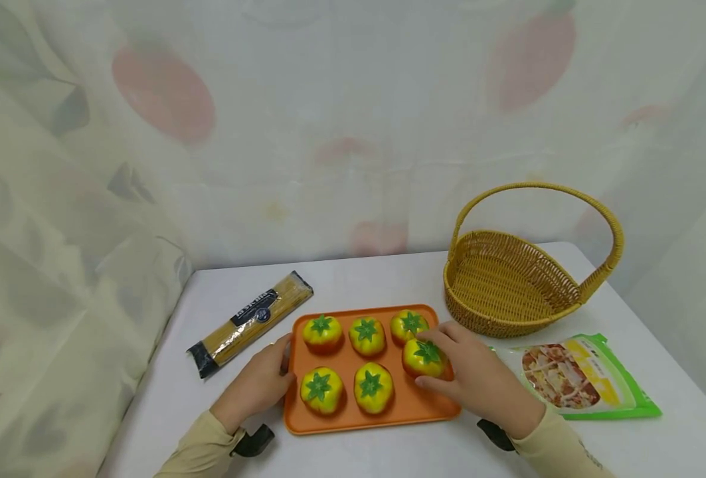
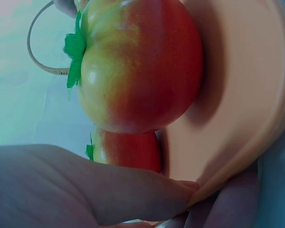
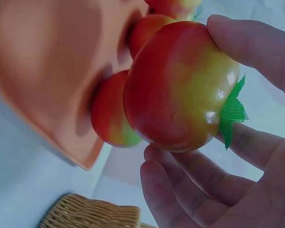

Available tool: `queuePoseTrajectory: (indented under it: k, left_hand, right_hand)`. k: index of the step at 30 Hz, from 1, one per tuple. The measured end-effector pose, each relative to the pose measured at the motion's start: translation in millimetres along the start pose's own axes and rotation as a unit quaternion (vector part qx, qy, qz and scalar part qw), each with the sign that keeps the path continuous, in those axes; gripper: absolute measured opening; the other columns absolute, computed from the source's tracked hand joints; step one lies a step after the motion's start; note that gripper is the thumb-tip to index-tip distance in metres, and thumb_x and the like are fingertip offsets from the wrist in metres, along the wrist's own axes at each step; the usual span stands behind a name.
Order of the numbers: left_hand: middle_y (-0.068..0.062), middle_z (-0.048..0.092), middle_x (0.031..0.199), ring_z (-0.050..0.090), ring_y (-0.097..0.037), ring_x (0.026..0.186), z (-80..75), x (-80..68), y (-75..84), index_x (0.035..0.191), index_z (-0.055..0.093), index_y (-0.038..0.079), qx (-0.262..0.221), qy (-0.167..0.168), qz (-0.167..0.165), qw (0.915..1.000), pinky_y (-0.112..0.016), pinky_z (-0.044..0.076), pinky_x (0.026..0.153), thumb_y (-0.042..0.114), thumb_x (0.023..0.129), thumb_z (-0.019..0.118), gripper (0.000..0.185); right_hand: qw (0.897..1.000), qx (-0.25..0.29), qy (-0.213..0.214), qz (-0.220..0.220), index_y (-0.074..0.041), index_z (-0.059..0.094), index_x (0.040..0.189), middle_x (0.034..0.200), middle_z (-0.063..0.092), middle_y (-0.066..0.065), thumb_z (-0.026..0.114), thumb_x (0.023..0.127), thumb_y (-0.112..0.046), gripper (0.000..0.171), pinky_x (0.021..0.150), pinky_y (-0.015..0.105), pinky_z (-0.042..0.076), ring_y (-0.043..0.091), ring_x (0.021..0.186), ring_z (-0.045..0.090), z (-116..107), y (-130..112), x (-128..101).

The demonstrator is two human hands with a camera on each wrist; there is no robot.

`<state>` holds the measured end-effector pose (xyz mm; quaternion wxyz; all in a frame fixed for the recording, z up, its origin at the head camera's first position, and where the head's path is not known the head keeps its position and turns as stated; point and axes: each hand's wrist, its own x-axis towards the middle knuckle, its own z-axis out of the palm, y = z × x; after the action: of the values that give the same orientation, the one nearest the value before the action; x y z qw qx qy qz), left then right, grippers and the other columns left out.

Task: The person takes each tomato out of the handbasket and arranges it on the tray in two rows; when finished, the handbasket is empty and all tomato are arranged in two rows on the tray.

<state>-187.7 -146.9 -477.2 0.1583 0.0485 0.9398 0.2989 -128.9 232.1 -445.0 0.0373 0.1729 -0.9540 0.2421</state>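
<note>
An orange tray (image 1: 415, 408) lies in front of me, bearing several yellow-and-red tomatoes (image 1: 373, 392) with green star-shaped leaves. My left hand (image 1: 263, 380) grips the tray's left edge; in the left wrist view its thumb (image 2: 147, 190) lies on the rim with fingers below. Over the tray's right side, my right hand (image 1: 478, 368) holds one tomato (image 3: 178, 90), thumb on one side and fingers on the other. In the right wrist view this tomato appears raised from the tray surface. Right behind it, another tomato (image 1: 409, 325) rests in the tray's far right corner.
A wicker basket (image 1: 478, 318) with a tall handle stands at the back right. Below it lies a green-edged food bag (image 1: 586, 375), close to my right forearm. A pack of spaghetti (image 1: 251, 325) lies left of the tray. A patterned curtain (image 1: 305, 146) hangs behind the white table.
</note>
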Motion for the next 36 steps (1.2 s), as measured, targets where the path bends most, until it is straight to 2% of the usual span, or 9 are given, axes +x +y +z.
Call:
queuePoseTrajectory:
  k: [6, 12, 17, 28, 36]
  left_hand:
    - [-0.011, 0.070, 0.112, 0.063, -0.017, 0.083, 0.1, -0.3, 0.5, 0.166, 0.036, 0.001, 0.004, 0.002, 0.002, 1.0000, -0.031, 0.057, 0.071, 0.008, 0.099, 0.073, 0.077]
    - [-0.008, 0.069, 0.107, 0.062, -0.017, 0.083, 0.0, -1.4, 2.8, 0.167, 0.036, 0.002, 0.009, 0.002, 0.000, 1.0000, -0.031, 0.055, 0.071, 0.009, 0.099, 0.072, 0.077]
    - [-0.009, 0.069, 0.108, 0.062, -0.017, 0.084, -1.2, -3.6, 4.7, 0.166, 0.036, 0.001, 0.009, 0.000, 0.002, 1.0000, -0.032, 0.056, 0.071, 0.008, 0.100, 0.072, 0.076]
    - [-0.009, 0.071, 0.111, 0.062, -0.017, 0.087, 0.3, -5.1, 5.7, 0.165, 0.038, 0.000, 0.006, 0.003, 0.006, 1.0000, -0.034, 0.057, 0.074, 0.007, 0.099, 0.073, 0.076]
    - [-0.012, 0.071, 0.117, 0.062, -0.018, 0.092, 2.9, -2.8, 5.3, 0.165, 0.039, 0.000, 0.035, 0.012, 0.017, 0.9992, -0.034, 0.058, 0.078, 0.008, 0.099, 0.073, 0.074]
  right_hand:
    - [1.000, -0.011, -0.010, 0.002, -0.026, 0.067, 0.141, 0.128, 0.062, -0.008, 0.090, 0.087, -0.044, 0.062, 0.098, 0.041, 0.060, 0.007, 0.112, 0.061, 6.8, 1.6, -2.9]
    - [0.999, -0.006, -0.031, 0.007, -0.026, 0.067, 0.140, 0.135, 0.064, -0.005, 0.090, 0.087, -0.045, 0.061, 0.103, 0.044, 0.059, 0.011, 0.120, 0.063, 12.0, 3.4, -3.7]
    - [0.999, 0.000, -0.046, 0.004, -0.025, 0.067, 0.139, 0.133, 0.064, -0.006, 0.090, 0.087, -0.044, 0.060, 0.101, 0.043, 0.060, 0.008, 0.116, 0.062, 16.7, 3.7, -4.1]
    - [0.999, -0.013, -0.046, -0.001, -0.025, 0.067, 0.135, 0.125, 0.063, -0.009, 0.092, 0.085, -0.043, 0.058, 0.096, 0.039, 0.060, 0.004, 0.108, 0.062, 21.5, 4.7, -6.3]
    - [0.999, -0.017, -0.035, -0.003, -0.024, 0.067, 0.135, 0.125, 0.063, -0.009, 0.093, 0.084, -0.042, 0.060, 0.095, 0.039, 0.060, 0.005, 0.109, 0.062, 23.3, 5.5, -9.3]
